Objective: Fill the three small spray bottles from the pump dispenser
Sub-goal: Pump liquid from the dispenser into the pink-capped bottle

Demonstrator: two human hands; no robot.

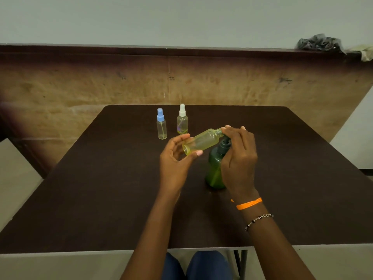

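The small yellow-green see-through plastic bottle [201, 142] is tipped sideways above the dark brown worktop [101, 178]. The left hand [177, 156] holds its bottom end. The right hand [238, 156] pinches its open neck, just above the dark green pump dispenser [215, 170].

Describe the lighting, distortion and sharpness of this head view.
Head view: dim, even light, no hard shadows; wide-angle lens bows the wall rail and splays the table edges; dark vignette at the left edge; both hands and the tilted yellow bottle are fairly sharp; slight sheen on the green pump dispenser.
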